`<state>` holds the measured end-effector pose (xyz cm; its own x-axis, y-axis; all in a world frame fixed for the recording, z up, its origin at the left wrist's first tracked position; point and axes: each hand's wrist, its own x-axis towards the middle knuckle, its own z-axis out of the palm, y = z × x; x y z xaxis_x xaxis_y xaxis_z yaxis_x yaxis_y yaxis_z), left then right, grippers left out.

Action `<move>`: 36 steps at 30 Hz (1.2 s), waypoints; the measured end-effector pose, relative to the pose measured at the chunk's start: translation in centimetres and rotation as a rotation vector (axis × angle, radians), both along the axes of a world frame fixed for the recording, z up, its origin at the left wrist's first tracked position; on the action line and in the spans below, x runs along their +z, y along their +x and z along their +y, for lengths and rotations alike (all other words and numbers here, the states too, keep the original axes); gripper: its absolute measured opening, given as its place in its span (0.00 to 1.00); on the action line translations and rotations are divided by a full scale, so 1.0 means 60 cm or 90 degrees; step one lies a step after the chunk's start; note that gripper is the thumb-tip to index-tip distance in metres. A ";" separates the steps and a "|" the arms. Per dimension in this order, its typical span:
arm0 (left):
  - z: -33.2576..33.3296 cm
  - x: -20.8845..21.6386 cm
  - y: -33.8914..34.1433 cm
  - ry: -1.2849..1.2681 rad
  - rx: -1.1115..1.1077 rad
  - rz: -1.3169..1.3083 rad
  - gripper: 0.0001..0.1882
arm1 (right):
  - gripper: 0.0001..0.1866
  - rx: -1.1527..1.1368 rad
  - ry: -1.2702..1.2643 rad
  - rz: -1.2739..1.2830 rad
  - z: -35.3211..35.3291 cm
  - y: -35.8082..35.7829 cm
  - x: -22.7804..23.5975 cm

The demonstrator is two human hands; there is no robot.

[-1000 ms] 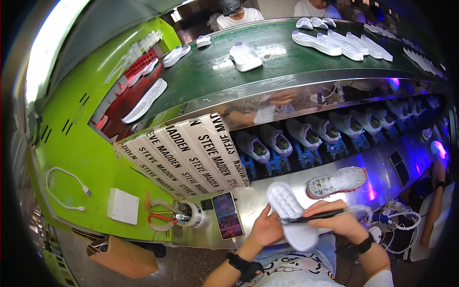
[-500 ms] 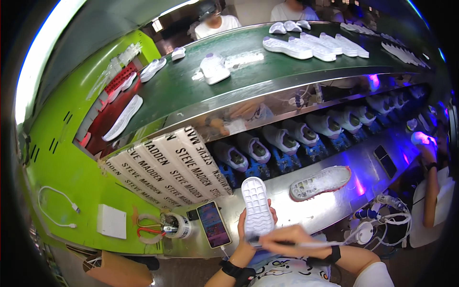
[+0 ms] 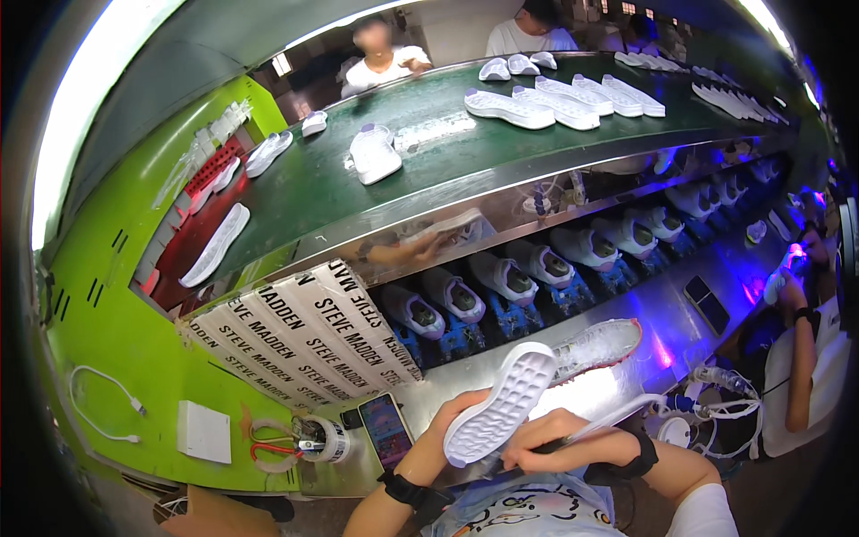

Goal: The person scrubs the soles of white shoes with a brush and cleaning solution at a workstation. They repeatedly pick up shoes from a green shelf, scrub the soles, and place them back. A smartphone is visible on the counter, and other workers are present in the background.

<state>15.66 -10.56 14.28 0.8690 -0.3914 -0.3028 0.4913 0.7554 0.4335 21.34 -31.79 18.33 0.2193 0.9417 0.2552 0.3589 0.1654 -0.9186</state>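
Note:
My left hand [image 3: 450, 422] grips a white shoe sole [image 3: 501, 404] by its edge. The sole is tilted, its ridged, studded tread facing up and its toe end leaning away to the right. Fingers wrapped, my right hand [image 3: 559, 440] holds a brush [image 3: 555, 445] with a white tube running off to the right. The brush's dark tip is close to the sole's near end; whether it touches is hidden. Behind the held sole, another sole with a reddish edge [image 3: 601, 349] lies on the metal bench [image 3: 658, 353], partly covered by it.
White shoe uppers [image 3: 510, 277] stand in a row on blue holders. Beyond them, a green conveyor [image 3: 429, 161] carries several white soles [image 3: 376, 154]. A phone [image 3: 385, 431], a cup of tools [image 3: 324, 438] and a printed box [image 3: 309, 336] are on the left. A co-worker's hand [image 3: 789, 295] is at right.
The held sole has turned from nearly upright to a tilt, its top swinging right over the sole on the bench. My right hand has shifted slightly right with the brush.

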 end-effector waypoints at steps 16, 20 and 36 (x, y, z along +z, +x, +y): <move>-0.016 0.055 0.064 0.533 -0.201 0.004 0.21 | 0.09 -0.115 0.069 -0.063 -0.064 0.036 -0.023; -0.024 0.074 0.036 0.475 -0.105 -0.004 0.21 | 0.11 -0.353 0.112 0.097 -0.100 0.050 -0.024; 0.214 0.431 0.291 1.795 0.353 -0.029 0.24 | 0.16 -0.367 0.395 0.364 -0.099 0.015 -0.004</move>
<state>33.11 2.25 40.13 0.7257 0.4757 0.4970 0.5532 -0.8330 -0.0105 22.25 -37.73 18.11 0.8392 0.3917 0.3773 0.0686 0.6118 -0.7880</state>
